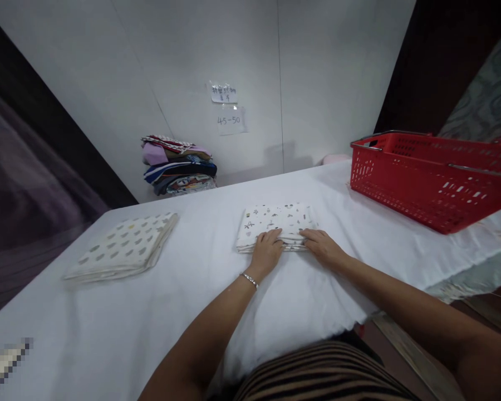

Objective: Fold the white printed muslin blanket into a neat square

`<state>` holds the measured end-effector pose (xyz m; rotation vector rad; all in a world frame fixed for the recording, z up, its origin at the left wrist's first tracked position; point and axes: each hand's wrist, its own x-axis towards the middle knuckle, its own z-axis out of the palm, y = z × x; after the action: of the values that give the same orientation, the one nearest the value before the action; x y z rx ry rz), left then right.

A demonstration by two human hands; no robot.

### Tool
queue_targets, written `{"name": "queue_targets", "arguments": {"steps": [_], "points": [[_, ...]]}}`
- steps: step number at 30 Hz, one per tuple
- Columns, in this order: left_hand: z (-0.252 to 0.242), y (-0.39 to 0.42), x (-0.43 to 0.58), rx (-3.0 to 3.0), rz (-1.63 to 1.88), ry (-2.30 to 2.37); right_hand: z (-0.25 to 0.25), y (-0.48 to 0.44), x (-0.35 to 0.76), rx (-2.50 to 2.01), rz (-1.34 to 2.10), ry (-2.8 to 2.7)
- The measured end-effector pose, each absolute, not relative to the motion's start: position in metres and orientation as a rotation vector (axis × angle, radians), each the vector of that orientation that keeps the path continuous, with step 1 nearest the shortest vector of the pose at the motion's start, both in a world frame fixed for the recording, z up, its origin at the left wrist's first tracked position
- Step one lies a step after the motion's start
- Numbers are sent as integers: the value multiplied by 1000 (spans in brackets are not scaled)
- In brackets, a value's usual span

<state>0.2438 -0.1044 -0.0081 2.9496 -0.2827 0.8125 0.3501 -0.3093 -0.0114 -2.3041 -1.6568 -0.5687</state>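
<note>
A white cloth with small printed figures (275,218) lies folded into a rectangle in front of me. My left hand (268,249), with a silver bracelet at the wrist, rests on its near edge, left of the middle. On the same edge, toward the right corner, lies my right hand (322,246). The fingers of both hands are bent over the folded layers, with the thumbs toward each other. Farther left is a second folded cloth, white with grey leaf-like spots (127,244), which neither hand touches.
A red plastic basket (426,181) with metal handles stands at the right on the white-covered table (192,301). Stacked folded fabrics (179,167) sit beyond the table's far edge, against the wall. Two paper labels (232,121) hang there, one reading 45-50.
</note>
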Motion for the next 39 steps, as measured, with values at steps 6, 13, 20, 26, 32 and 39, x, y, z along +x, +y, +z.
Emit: {"name": "queue_targets", "arguments": {"steps": [6,13,20,26,32,39], "points": [[-12,-107,248,3001,861,-343,-8,-311,348,-2242,-549,-1650],[-14,-106,243,2980,907,-405,-7,-311,345,-2272,-504,-1653],[-14,-106,240,3047,868,-507,-6,-310,343,-2303,-498,-1673],[-12,-106,241,3040,851,-510,-5,-306,339,-2408,-462,-1573],[-14,-106,242,3041,903,-483,-6,-302,338,-2426,-480,-1611],[-19,-106,244,3011,904,-428,-4,-301,340,-2441,-492,-1613]]}}
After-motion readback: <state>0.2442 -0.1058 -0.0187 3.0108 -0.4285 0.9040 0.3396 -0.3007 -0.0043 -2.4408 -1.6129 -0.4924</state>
